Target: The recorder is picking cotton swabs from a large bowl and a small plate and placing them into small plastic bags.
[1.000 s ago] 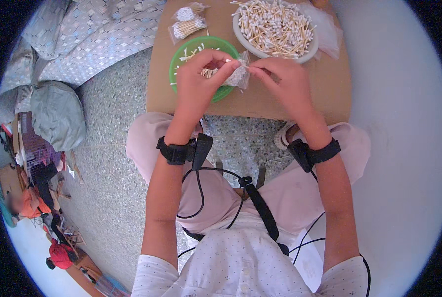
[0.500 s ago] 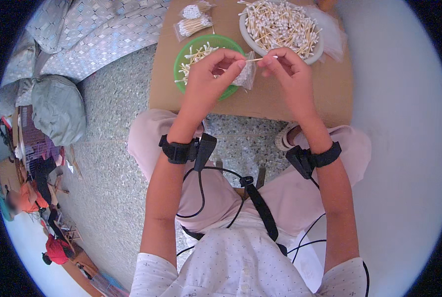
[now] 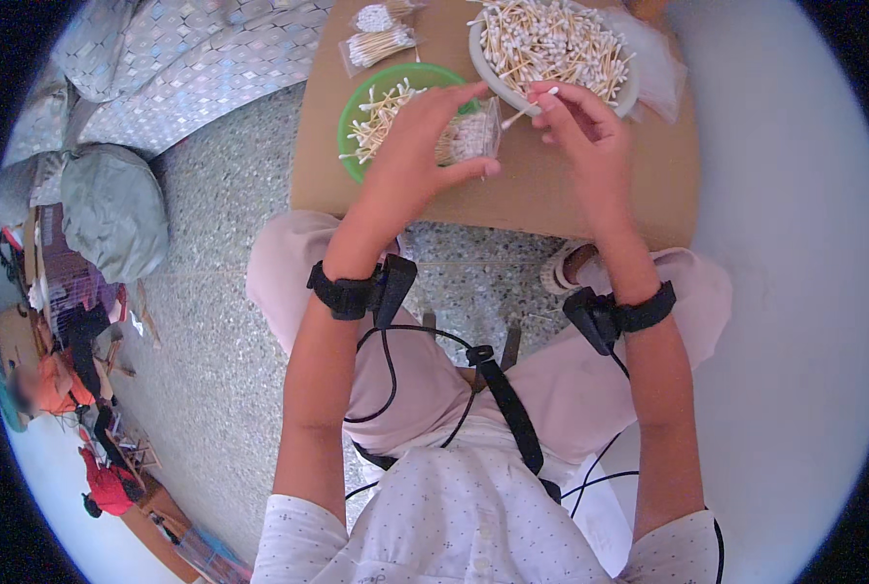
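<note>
Between the thumb and fingers of my right hand [image 3: 582, 127] is a single cotton swab [image 3: 518, 117], held at a slant in front of the white basin [image 3: 633, 95] heaped with loose swabs. My left hand [image 3: 417, 146] has its thumb and fingers spread wide, with nothing visibly gripped. It is over the green bowl [image 3: 345, 136], beside a clear bag of cotton swabs [image 3: 474, 134] that rests at the bowl's right side. More loose swabs lie in the bowl, partly hidden by the left hand.
Two filled clear swab packets, a larger one [image 3: 380, 45] and a smaller one [image 3: 382, 16], lie on the cardboard surface [image 3: 551, 195] beyond the bowl. Clear plastic bags [image 3: 660, 78] sit right of the basin. A white wall [image 3: 785, 243] stands close on the right.
My left hand has let go of the swab and its fingers have spread over the bag and bowl. The right hand keeps the swab, now tilted more steeply.
</note>
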The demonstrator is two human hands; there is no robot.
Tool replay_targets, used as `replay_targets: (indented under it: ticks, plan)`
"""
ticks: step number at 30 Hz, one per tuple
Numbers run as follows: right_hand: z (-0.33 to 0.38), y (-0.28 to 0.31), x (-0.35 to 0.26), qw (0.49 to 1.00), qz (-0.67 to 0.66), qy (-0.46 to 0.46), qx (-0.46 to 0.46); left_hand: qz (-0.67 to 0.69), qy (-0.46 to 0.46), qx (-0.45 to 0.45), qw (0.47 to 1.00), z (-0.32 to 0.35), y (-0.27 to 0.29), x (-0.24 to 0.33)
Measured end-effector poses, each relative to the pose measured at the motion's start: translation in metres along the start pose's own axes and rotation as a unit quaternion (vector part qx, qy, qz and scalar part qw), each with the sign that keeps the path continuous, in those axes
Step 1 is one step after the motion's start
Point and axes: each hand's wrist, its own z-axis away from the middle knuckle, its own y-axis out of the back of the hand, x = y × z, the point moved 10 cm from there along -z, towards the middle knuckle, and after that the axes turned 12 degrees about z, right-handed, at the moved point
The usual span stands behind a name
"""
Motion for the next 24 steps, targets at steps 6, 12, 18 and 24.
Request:
replay_targets:
  ticks: [6, 12, 18, 24]
  plan:
    - [0.006, -0.004, 0.010, 0.997, 0.055, 0.019, 0.045, -0.036, 0.008, -0.059, 0.998, 0.009, -0.014, -0.013]
    - [0.010, -0.004, 0.003, 0.996, 0.039, 0.032, 0.070, -0.064, 0.023, -0.084, 0.994, 0.015, -0.016, -0.017]
    - [0.016, 0.003, -0.008, 0.992, 0.031, 0.059, 0.108, -0.060, 0.012, -0.083, 0.995, 0.015, -0.015, -0.013]
    - [0.021, -0.022, 0.007, 0.999, 0.044, -0.005, 0.026, -0.049, 0.036, -0.068, 0.996, 0.012, -0.012, -0.021]
